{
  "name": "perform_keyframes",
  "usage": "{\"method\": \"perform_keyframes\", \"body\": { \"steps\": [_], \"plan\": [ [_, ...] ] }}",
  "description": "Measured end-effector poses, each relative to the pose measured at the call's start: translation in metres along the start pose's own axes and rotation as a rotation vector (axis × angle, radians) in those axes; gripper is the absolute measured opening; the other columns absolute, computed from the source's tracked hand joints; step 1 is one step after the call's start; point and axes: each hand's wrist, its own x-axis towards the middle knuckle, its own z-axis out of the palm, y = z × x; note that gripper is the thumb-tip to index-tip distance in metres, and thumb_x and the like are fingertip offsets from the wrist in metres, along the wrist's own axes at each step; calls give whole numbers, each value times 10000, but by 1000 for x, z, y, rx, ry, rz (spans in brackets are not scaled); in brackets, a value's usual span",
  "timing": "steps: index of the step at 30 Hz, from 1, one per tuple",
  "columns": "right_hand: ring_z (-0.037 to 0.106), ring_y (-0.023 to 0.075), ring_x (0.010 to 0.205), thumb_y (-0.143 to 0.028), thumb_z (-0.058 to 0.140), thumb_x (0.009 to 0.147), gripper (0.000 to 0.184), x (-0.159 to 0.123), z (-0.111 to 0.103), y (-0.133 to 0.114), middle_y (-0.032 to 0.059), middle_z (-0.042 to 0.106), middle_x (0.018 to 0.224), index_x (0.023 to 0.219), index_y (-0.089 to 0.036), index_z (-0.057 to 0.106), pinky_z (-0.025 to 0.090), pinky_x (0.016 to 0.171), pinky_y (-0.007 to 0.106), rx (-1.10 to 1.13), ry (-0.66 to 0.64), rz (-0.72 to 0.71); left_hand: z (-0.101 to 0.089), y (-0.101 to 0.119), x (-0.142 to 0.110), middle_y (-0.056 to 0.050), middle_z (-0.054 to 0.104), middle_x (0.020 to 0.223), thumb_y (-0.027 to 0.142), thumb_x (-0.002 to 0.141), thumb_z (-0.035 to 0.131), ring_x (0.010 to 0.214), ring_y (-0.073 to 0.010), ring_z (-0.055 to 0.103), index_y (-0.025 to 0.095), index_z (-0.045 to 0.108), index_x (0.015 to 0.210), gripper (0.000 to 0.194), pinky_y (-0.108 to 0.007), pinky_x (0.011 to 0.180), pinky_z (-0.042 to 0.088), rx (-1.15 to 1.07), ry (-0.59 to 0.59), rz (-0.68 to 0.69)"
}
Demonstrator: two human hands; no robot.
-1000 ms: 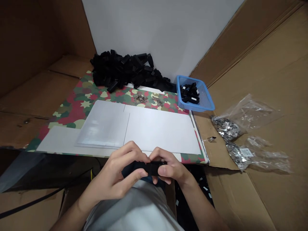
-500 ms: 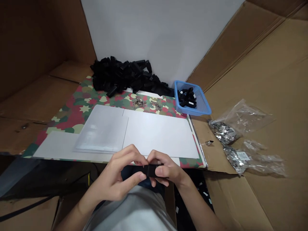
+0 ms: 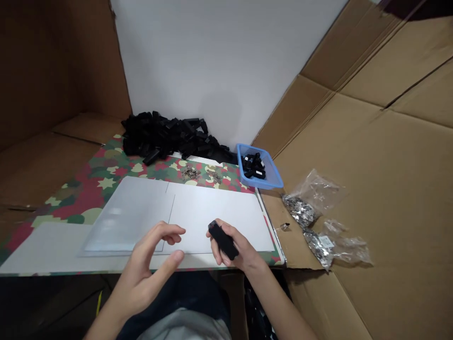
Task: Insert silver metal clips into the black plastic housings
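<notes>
My right hand [image 3: 235,248] grips a small black rectangular part [image 3: 222,239] over the near edge of the white sheets [image 3: 212,212]. My left hand [image 3: 152,264] hovers just left of it, fingers loosely curled and apart, holding nothing. A big heap of the same black parts [image 3: 166,137] lies at the back of the camouflage-patterned mat [image 3: 106,170]. Two small piles of tiny metal pieces [image 3: 201,174] sit on the mat in front of the heap.
A blue basket [image 3: 274,177] with a few black parts stands at the mat's back right corner. Clear bags of metal pieces [image 3: 311,212] lie on the cardboard [image 3: 371,189] to the right. A white wall rises behind.
My left hand has let go of the black part and drawn away to the left. My right hand now holds it alone, lifted over the sheets. The camera tilted upward.
</notes>
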Motion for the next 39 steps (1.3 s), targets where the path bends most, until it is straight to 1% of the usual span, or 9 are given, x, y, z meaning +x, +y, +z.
{"method": "perform_keyframes", "body": {
  "steps": [3, 6, 11, 13, 15, 19, 30, 35, 39],
  "plan": [
    [395, 59, 304, -605, 450, 858, 452, 5, 6, 4, -10, 631, 524, 898, -161, 527, 256, 341, 171, -28, -35, 9, 7, 10, 8, -24, 532, 950, 272, 924, 531, 878, -183, 512, 279, 479, 1184, 265, -301, 800, 415, 37, -14, 130],
    [396, 65, 353, -586, 438, 891, 408, 9, 7, 0, -18, 617, 553, 888, -182, 495, 286, 386, 182, -115, 107, -65, -4, 11, 31, -38, 547, 942, 287, 923, 514, 897, -201, 531, 239, 507, 1136, 219, -319, 814, 429, 215, 10, 161],
    [463, 101, 512, -527, 470, 913, 334, 23, -15, -14, -22, 577, 628, 810, -209, 479, 401, 516, 213, -391, 358, -177, -39, -29, 90, -138, 553, 1096, 220, 868, 477, 1096, -346, 488, 169, 590, 1091, 256, -512, 951, 362, 725, -11, -136],
    [459, 104, 494, -556, 494, 883, 345, 33, -25, -10, -30, 566, 623, 837, -214, 487, 357, 449, 201, -461, 416, -151, -44, -50, 105, -157, 550, 1118, 179, 786, 566, 1129, -390, 463, 159, 617, 1065, 285, -554, 963, 338, 776, -66, -200],
    [433, 96, 447, -581, 502, 859, 364, 42, -33, -2, -43, 557, 600, 869, -217, 486, 277, 386, 179, -508, 470, -125, -43, -67, 111, -135, 553, 1122, 160, 742, 627, 1124, -365, 471, 170, 625, 1060, 318, -532, 964, 351, 788, -131, -246],
    [411, 84, 399, -600, 512, 822, 396, 52, -44, 16, -50, 556, 575, 907, -214, 499, 233, 352, 166, -560, 535, -94, -36, -83, 109, -85, 544, 1196, 299, 843, 639, 1120, -277, 495, 168, 600, 1093, 285, -486, 964, 393, 777, -190, -326],
    [439, 98, 410, -560, 501, 822, 353, 54, -48, 22, -32, 571, 578, 889, -215, 527, 272, 356, 188, -658, 560, -82, -37, -94, 124, -103, 562, 1292, 321, 912, 608, 1163, -269, 555, 158, 589, 1190, 323, -509, 977, 467, 638, -101, -462],
    [449, 101, 414, -551, 529, 811, 349, 55, -49, 25, -35, 573, 562, 884, -211, 549, 271, 355, 184, -647, 573, -94, -46, -101, 124, -89, 606, 1204, 317, 911, 611, 1092, -241, 587, 146, 616, 1112, 264, -471, 934, 494, 389, -29, -412],
    [448, 102, 404, -555, 561, 799, 353, 51, -44, 19, -44, 570, 556, 879, -212, 539, 276, 353, 188, -587, 586, -133, -58, -90, 122, -43, 641, 925, 321, 847, 649, 902, -194, 604, 143, 626, 829, 181, -362, 833, 487, 86, 95, -314]
  ]
}}
